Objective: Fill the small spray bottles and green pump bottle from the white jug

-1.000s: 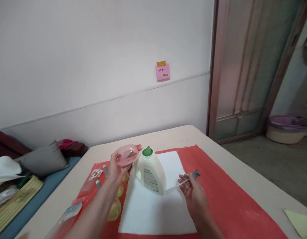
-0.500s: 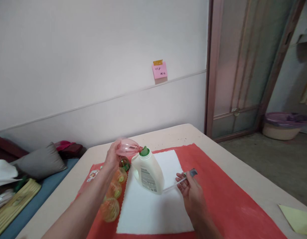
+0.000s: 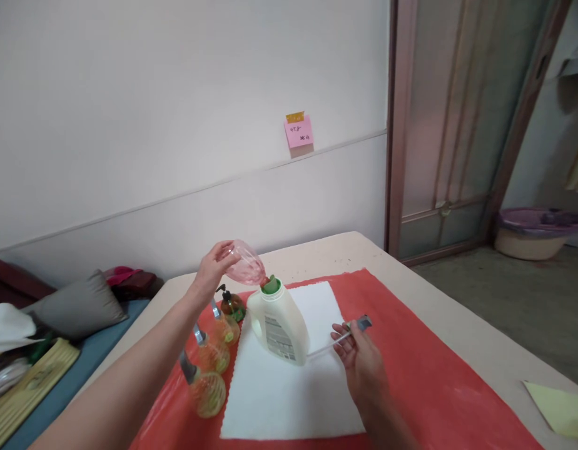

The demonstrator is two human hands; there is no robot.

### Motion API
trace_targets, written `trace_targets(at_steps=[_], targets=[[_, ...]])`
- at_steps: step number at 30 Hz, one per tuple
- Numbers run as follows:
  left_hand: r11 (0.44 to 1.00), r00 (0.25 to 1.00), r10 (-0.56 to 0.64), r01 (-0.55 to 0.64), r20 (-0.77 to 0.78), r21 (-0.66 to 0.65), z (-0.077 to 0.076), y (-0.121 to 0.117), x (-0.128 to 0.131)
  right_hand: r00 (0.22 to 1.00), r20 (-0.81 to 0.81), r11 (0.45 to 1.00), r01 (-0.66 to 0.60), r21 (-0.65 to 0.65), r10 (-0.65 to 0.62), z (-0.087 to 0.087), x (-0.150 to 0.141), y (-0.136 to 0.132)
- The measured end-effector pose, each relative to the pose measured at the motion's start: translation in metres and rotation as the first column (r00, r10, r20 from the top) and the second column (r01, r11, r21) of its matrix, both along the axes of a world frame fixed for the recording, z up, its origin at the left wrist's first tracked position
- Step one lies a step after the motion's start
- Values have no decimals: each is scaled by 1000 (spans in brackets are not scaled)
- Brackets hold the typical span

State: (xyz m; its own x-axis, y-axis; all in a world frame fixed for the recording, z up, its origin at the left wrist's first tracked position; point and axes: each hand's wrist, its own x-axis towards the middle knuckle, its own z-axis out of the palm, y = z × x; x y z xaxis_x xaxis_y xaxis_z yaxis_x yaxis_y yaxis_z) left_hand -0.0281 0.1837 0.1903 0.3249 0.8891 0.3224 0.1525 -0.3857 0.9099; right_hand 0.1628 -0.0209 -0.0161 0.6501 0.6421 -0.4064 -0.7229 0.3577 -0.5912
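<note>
My left hand (image 3: 217, 265) grips the base of a clear pink bottle (image 3: 246, 262), tipped with its neck down at the green spout of a white detergent jug (image 3: 282, 325). The jug stands upright on a white towel (image 3: 293, 403). Held in my right hand (image 3: 359, 353) is a pump head (image 3: 363, 323), its thin clear tube reaching down-left to beside the jug's base. Left of the towel stand several yellowish clear bottles with grey tops, one of them the nearest bottle (image 3: 208, 394). Behind them is a brown pump bottle (image 3: 231, 304).
A red cloth (image 3: 420, 375) covers much of the pale table (image 3: 317, 250). A yellow paper (image 3: 558, 409) lies at the right edge. On the wall hangs a pink note (image 3: 299, 132). A grey cushion (image 3: 85, 310) rests at left; a lidless bin (image 3: 528, 237) stands on the floor at right.
My left hand has risen, tilting the pink bottle more steeply with its neck still at the jug's spout. The tops of the bottles at left now show. My right hand has hardly moved.
</note>
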Motion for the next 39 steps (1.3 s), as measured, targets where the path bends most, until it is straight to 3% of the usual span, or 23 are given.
trace_targets(at_steps=[11, 19, 29, 39], targets=[[990, 990, -53, 70, -132, 125, 33, -30, 17, 1000, 3, 1000, 7, 2, -7, 6, 1, -1], [991, 989, -52, 68, -138, 114, 37, -37, 24, 1000, -12, 1000, 4, 1, -4, 12, 1, -3], [987, 985, -40, 65, -167, 150, 33, -28, 22, 1000, -23, 1000, 10, 7, -10, 14, 2, -3], [987, 992, -16, 36, -122, 160, 43, -36, 21, 1000, -24, 1000, 5, 18, -5, 14, 1, -3]])
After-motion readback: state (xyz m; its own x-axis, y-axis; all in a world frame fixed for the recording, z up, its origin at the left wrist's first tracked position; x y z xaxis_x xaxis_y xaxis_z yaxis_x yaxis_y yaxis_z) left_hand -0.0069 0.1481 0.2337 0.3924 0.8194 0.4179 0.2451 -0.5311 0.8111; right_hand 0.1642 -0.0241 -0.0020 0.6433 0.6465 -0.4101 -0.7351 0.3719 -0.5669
